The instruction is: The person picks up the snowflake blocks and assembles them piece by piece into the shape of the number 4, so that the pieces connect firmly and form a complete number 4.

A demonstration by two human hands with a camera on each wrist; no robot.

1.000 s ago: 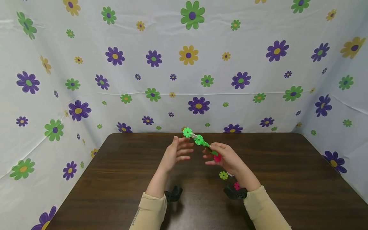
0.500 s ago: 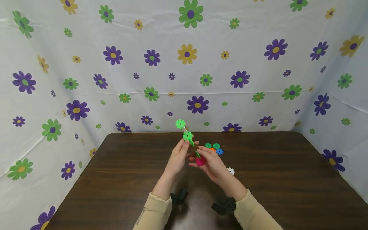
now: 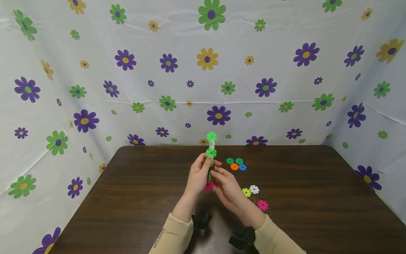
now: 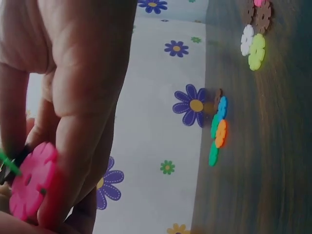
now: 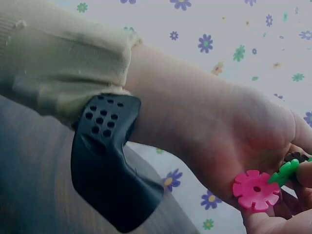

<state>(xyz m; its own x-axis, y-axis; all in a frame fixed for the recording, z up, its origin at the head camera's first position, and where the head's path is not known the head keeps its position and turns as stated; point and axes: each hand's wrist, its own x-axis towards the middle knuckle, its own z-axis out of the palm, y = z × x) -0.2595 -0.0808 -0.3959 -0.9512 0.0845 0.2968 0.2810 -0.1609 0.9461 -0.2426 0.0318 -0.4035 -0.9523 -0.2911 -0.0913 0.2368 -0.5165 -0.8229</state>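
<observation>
Since the earlier frame, the hands have been drawing closer together, and the chain of notched plastic discs (image 3: pixel 211 152) is now standing nearly upright rather than leaning leftward. It is hanging in the air above the bench (image 3: pixel 146 187), green and white discs at its top. The left hand (image 3: pixel 199 175) is pinching it midway; the right hand (image 3: pixel 226 188) is gripping the lower green disc (image 5: pixel 284 173), from which a pink disc (image 5: pixel 256 190) is jutting beside the palm. A dark disc is showing behind the green one. The upper discs are looking firmly interlocked, while the fingers are hiding whether the lower piece is fully joining them. Loose discs are still lying unattached: an orange disc (image 3: pixel 234 166), a blue disc (image 3: pixel 242 167) and two greens farther back; a white disc (image 3: pixel 254 189), a yellow-green disc (image 3: pixel 246 192) and another pink one nearer, with brown discs among them.
</observation>
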